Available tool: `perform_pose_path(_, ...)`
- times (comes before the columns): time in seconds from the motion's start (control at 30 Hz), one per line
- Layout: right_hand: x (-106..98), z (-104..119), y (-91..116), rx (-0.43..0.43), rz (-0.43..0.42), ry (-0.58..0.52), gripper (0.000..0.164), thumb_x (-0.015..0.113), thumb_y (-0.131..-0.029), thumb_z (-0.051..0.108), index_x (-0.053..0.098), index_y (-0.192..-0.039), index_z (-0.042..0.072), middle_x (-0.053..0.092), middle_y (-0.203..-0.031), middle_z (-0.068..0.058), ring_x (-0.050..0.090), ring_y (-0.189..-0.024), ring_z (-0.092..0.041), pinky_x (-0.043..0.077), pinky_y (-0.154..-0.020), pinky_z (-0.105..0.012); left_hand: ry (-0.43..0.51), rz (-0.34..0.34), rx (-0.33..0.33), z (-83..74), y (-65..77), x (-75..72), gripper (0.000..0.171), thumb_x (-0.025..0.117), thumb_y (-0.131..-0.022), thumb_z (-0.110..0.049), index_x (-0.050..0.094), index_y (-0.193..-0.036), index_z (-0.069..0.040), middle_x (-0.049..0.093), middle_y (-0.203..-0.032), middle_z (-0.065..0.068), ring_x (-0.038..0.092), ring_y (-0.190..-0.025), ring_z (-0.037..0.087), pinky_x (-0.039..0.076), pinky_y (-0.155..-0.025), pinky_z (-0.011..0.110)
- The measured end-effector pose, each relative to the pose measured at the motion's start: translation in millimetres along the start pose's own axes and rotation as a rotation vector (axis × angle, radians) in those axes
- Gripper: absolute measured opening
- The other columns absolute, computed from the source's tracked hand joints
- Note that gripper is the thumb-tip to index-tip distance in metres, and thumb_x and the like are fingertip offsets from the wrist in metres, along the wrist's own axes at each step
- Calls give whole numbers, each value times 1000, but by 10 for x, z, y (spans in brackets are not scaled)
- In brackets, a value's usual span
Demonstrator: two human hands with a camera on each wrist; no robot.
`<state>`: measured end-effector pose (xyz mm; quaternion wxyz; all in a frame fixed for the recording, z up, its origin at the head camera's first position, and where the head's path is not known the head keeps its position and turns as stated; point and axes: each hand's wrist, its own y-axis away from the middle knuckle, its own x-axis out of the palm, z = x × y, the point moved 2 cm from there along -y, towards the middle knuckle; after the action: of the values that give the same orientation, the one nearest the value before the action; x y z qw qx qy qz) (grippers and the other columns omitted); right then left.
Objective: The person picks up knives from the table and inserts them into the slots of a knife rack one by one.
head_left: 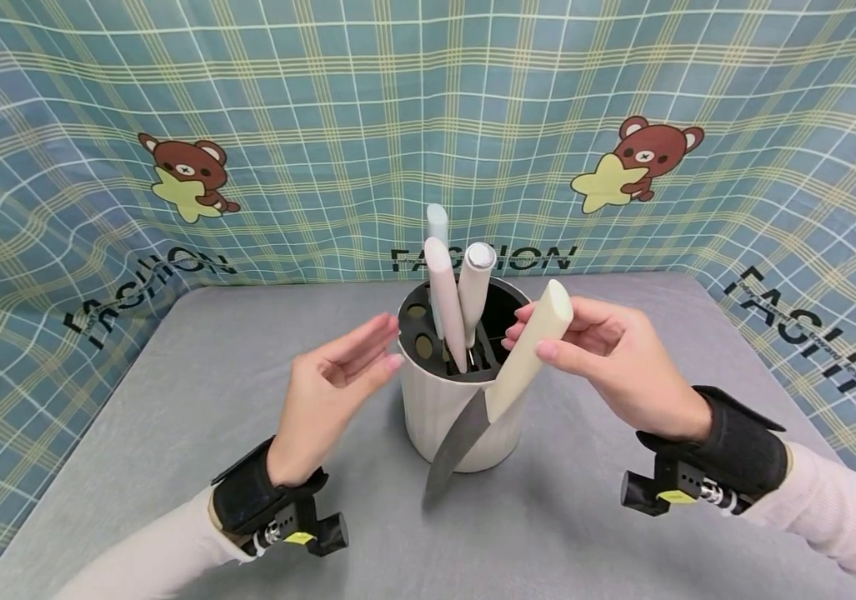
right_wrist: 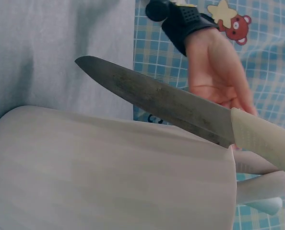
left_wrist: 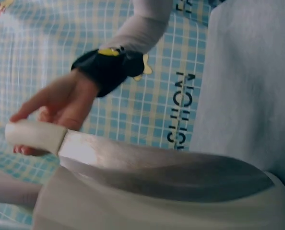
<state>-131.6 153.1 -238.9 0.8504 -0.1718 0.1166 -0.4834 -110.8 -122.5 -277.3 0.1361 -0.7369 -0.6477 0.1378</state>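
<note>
My right hand (head_left: 615, 358) pinches the cream handle of a kitchen knife (head_left: 528, 350) between thumb and fingers. The broad grey blade slants down and left in front of a white ribbed knife holder (head_left: 428, 417); in the right wrist view the knife (right_wrist: 157, 98) shows dark stains on its blade. My left hand (head_left: 330, 392), fingers extended and slightly bent, is at the holder's left rim and holds nothing. Standing in the holder's black insert are a pale pink handle (head_left: 443, 287), a white handle with a steel end (head_left: 476, 292) and a pale blue handle (head_left: 437, 218).
The holder stands on a grey cloth-covered table (head_left: 247, 350). Behind and at both sides hangs a blue checked curtain (head_left: 367, 108) with printed bears and lettering. Black straps with small cameras are worn on both wrists. Round holes show at the insert's left side.
</note>
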Motion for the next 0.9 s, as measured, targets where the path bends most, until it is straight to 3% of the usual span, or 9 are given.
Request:
perform_pose_path(0.17,-25,-13,12,-28,-2,-41,31,52,-93,-14,59,-122,-9,69,-112,-15,66,-108,-24,57,-95,-31,32,-14,-88,111,-66,19,59,63,-93,-3,39,-147,-2,44,-149,9,42,-137,13,37,-115,25)
perform_pose_path(0.33,-73,-20,24,-69,24,-121,32,48,-93,-16,58,-123,-11,68,-114,-15,66,-109,-25,56,-96,-31,63,-5,-163,216,-130,79,60,61,-95,-7,35,-149,-1,39,-153,10,38,-140,16,34,-117,24)
perform_pose_path(0.57,-174,-45,52,-129,35,-254,33,43,-95,-16,56,-125,-11,64,-120,-18,64,-112,-28,55,-100,-34,85,-6,-183,298,-165,102,61,61,-94,-4,34,-149,1,34,-155,13,34,-142,20,32,-119,28)
perform_pose_path(0.73,-264,-28,59,-166,3,-324,31,41,-96,-16,55,-124,-14,64,-117,-19,64,-111,-30,54,-101,-37,78,-9,-194,307,-174,97,61,61,-94,-3,34,-149,0,35,-155,12,35,-142,20,35,-116,21)
perform_pose_path(0.9,-383,19,61,-233,7,-485,32,33,-96,-19,49,-124,-21,61,-118,-24,62,-113,-36,50,-106,-41,79,5,-202,301,-184,94,61,60,-95,-3,33,-149,0,33,-155,11,33,-142,20,36,-114,17)
